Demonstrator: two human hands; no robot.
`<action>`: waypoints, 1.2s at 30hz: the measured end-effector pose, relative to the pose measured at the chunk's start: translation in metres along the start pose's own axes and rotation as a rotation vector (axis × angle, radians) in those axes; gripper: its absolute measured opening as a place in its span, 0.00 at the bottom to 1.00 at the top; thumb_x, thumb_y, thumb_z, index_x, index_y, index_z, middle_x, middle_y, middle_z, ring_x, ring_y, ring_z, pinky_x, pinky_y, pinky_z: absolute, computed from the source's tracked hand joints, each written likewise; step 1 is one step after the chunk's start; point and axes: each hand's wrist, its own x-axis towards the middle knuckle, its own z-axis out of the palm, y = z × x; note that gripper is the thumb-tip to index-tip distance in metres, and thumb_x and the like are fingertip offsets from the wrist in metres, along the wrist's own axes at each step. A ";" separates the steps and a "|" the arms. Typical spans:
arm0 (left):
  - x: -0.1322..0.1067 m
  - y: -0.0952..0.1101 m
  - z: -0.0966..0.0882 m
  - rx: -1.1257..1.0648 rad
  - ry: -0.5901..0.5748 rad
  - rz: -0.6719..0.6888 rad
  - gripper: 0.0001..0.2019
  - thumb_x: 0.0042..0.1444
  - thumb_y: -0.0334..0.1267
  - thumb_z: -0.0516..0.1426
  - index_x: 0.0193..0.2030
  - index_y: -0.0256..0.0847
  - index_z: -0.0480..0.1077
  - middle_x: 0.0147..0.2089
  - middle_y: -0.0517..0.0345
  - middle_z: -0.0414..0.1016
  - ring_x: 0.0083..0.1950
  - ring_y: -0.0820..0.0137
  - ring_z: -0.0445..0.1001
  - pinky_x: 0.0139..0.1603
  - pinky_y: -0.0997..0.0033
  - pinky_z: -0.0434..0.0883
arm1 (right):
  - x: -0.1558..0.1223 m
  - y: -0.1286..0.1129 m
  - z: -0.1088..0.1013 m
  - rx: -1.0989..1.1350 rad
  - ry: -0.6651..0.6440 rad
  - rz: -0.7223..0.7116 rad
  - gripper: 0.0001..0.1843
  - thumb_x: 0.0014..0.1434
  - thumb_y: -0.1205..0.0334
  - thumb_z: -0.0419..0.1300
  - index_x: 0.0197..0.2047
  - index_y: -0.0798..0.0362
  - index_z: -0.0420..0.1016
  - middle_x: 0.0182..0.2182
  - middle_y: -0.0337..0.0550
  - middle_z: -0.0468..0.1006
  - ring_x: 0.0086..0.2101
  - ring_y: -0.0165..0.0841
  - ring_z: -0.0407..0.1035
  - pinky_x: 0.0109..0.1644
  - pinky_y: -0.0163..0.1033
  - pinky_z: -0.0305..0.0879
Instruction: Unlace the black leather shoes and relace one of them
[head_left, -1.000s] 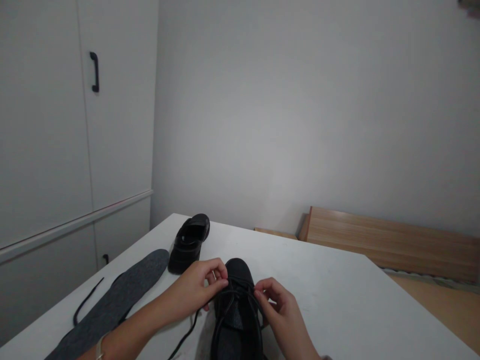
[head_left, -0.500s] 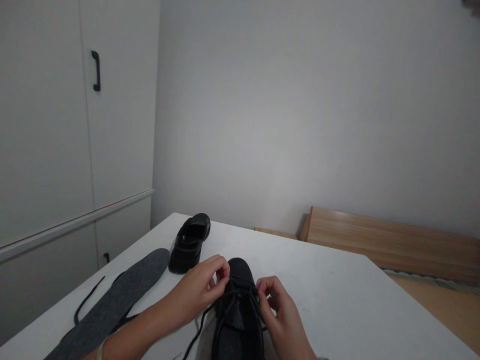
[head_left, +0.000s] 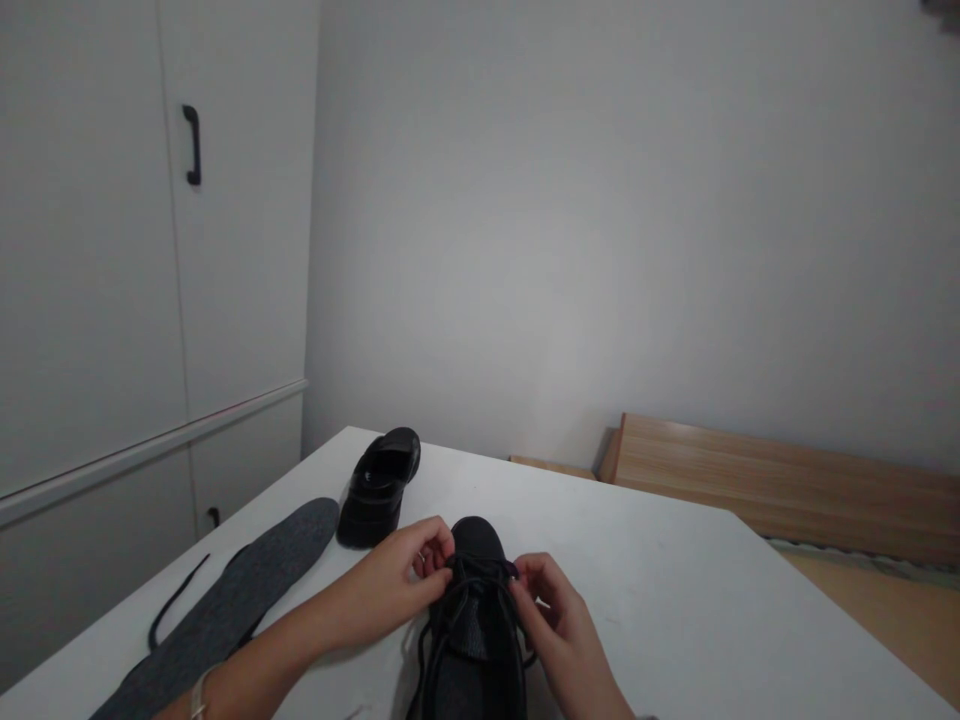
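Note:
A black lace-up shoe (head_left: 474, 640) lies toe away from me at the near edge of the white table (head_left: 675, 600). My left hand (head_left: 397, 580) pinches its black lace at the left side of the lacing, near the toe end. On the right side, my right hand (head_left: 559, 620) pinches the same lace, fingers curled. The lace crosses over the shoe's tongue between both hands.
A second black shoe (head_left: 379, 487) stands further back on the left. A grey insole (head_left: 225, 600) and a loose black lace (head_left: 169, 605) lie at the left edge. White cupboards (head_left: 150, 250) stand left; wooden boards (head_left: 780, 485) lean behind the table.
Both hands have shifted slightly along the lacing and drawn a little closer together; the loose lace end beside the shoe has moved nearer to it. The other shoe and insole have not moved.

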 end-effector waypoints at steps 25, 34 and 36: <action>0.002 -0.002 -0.001 0.014 0.029 -0.025 0.08 0.55 0.40 0.54 0.38 0.39 0.68 0.30 0.62 0.65 0.34 0.67 0.64 0.35 0.70 0.60 | 0.006 -0.006 -0.008 -0.066 0.074 -0.061 0.16 0.58 0.48 0.62 0.30 0.52 0.68 0.25 0.35 0.65 0.28 0.33 0.60 0.32 0.37 0.57; 0.004 -0.009 -0.004 0.013 -0.055 -0.073 0.13 0.57 0.48 0.55 0.32 0.39 0.65 0.27 0.64 0.60 0.29 0.70 0.59 0.30 0.72 0.55 | 0.009 -0.006 -0.014 -0.056 -0.061 0.038 0.21 0.55 0.42 0.63 0.30 0.53 0.72 0.25 0.38 0.69 0.28 0.34 0.62 0.33 0.38 0.56; 0.004 -0.010 -0.005 0.035 -0.041 -0.063 0.13 0.57 0.47 0.54 0.32 0.38 0.66 0.28 0.63 0.61 0.31 0.69 0.60 0.31 0.72 0.56 | 0.008 -0.004 -0.014 -0.093 -0.056 0.024 0.21 0.57 0.41 0.62 0.31 0.53 0.73 0.26 0.39 0.71 0.30 0.35 0.64 0.35 0.39 0.58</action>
